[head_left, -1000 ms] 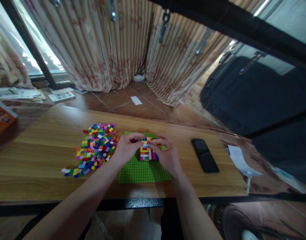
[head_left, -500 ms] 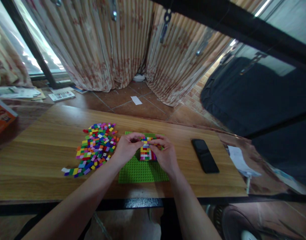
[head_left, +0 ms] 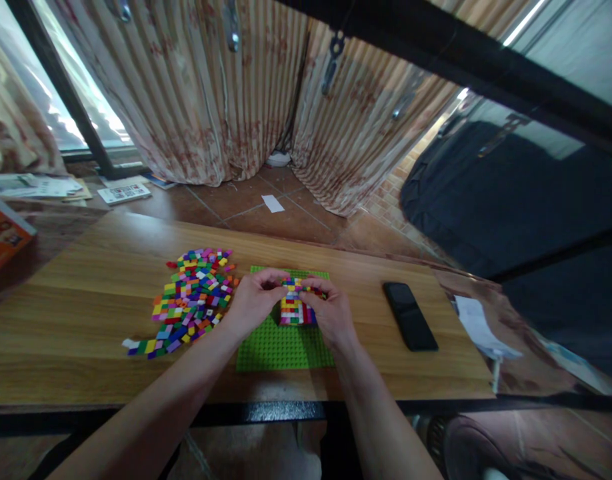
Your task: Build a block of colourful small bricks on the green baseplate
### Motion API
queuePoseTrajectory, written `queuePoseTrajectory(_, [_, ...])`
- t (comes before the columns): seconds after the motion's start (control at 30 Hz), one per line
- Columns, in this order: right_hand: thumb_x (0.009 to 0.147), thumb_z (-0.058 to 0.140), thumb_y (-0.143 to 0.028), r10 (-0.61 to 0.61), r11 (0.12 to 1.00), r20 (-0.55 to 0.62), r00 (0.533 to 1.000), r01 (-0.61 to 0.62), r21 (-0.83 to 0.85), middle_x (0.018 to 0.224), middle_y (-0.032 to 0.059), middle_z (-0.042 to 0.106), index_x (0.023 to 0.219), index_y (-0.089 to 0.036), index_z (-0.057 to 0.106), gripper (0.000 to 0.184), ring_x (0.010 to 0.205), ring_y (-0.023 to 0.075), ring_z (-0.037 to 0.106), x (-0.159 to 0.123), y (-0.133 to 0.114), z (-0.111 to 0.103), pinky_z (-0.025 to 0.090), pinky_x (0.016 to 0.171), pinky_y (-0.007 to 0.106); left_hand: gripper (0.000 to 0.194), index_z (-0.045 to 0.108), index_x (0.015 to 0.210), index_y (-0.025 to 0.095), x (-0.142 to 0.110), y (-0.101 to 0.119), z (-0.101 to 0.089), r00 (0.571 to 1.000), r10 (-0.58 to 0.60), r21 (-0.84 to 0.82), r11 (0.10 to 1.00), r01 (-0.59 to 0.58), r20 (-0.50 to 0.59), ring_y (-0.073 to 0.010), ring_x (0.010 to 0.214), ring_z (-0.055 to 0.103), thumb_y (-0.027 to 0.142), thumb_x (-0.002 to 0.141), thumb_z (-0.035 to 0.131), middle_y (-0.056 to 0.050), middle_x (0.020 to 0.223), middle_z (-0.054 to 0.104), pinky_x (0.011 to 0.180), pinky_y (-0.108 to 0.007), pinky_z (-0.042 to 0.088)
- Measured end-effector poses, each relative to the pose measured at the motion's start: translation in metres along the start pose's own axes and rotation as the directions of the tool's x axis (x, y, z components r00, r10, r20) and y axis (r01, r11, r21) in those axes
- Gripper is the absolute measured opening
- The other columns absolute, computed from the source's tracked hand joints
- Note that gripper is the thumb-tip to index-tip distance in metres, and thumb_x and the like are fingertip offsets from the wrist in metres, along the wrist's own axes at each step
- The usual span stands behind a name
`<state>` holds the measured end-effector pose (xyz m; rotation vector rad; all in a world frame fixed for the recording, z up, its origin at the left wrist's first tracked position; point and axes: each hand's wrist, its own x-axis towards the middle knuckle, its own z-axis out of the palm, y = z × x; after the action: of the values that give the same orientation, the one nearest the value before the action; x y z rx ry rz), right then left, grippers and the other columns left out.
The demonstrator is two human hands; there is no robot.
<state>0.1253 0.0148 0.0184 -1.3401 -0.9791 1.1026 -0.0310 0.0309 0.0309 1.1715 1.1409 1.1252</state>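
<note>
A block built of many-coloured toy bricks sits on a green studded baseplate. At its upper left edge, my left hand is closed, with thumb and forefinger against the bricks. My right hand reaches over the block's right side, its thumb and fingers closed on the upper part. Parts of the block are covered by the fingers, and any single brick between them is too small to make out. Left of the baseplate lies a loose heap of small coloured bricks.
A black phone lies on the wooden table to the right. White paper is by the table's right end, and an orange box at the far left. Patterned curtains hang beyond, below a dark overhead bar.
The view has shifted very slightly, so the table sits a little lower. Both hands keep nearly the same place at the brick block, with only tiny finger movement.
</note>
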Motion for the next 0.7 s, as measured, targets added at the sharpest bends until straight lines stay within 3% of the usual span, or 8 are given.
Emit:
queuePoseTrajectory(0.23, [0.053, 0.077, -0.022, -0.002, 1.0, -0.01, 1.0, 0.002, 0.015, 0.108, 0.0027, 0.068, 0.072, -0.024, 0.076, 0.019, 0.096, 0.0214, 0.062, -0.002, -0.002, 0.002, 0.051, 0.082, 0.034, 0.022, 0.071, 0.088, 0.016, -0.001, 0.0, -0.002, 0.999, 0.004, 0.03, 1.0, -0.005, 0.042, -0.0115, 0.06, 0.053, 0.022, 0.067, 0.071, 0.003, 0.065, 0.061, 0.059, -0.025, 0.042])
queuePoseTrajectory(0.37, [0.053, 0.081, -0.025, 0.039, 0.992, 0.045, 0.998, -0.044, 0.117, 0.094, 0.0005, 0.071, 0.08, -0.023, 0.075, 0.027, 0.077, 0.0168, 0.063, -0.004, -0.005, -0.001, 0.053, 0.071, 0.031, 0.036, 0.069, 0.1, 0.016, 0.001, 0.005, -0.012, 0.992, 0.025, 0.072, 0.997, -0.034, 0.127, -0.012, 0.063, 0.056, 0.021, 0.064, 0.071, 0.003, 0.068, 0.062, 0.063, -0.026, 0.044])
queuePoseTrajectory(0.53, [0.059, 0.08, -0.027, 0.035, 0.959, -0.045, 0.998, -0.021, 0.283, 0.077, -0.002, 0.07, 0.086, -0.021, 0.073, 0.028, 0.067, 0.0121, 0.061, -0.001, -0.01, -0.007, 0.05, 0.066, 0.026, 0.03, 0.07, 0.097, 0.016, 0.005, 0.018, -0.051, 0.986, 0.049, 0.232, 0.969, -0.085, 0.16, -0.0124, 0.065, 0.058, 0.024, 0.068, 0.069, 0.003, 0.071, 0.064, 0.065, -0.026, 0.045])
queuePoseTrajectory(0.7, [0.061, 0.079, -0.03, 0.041, 0.964, -0.121, 0.992, -0.007, 0.267, 0.073, -0.0009, 0.07, 0.082, -0.019, 0.071, 0.025, 0.062, 0.0117, 0.06, 0.003, -0.01, -0.008, 0.049, 0.061, 0.026, 0.02, 0.072, 0.084, 0.019, 0.004, 0.024, -0.102, 0.98, 0.055, 0.426, 0.895, -0.133, 0.191, -0.0179, 0.071, 0.065, 0.03, 0.067, 0.07, -0.002, 0.075, 0.072, 0.066, -0.028, 0.05])
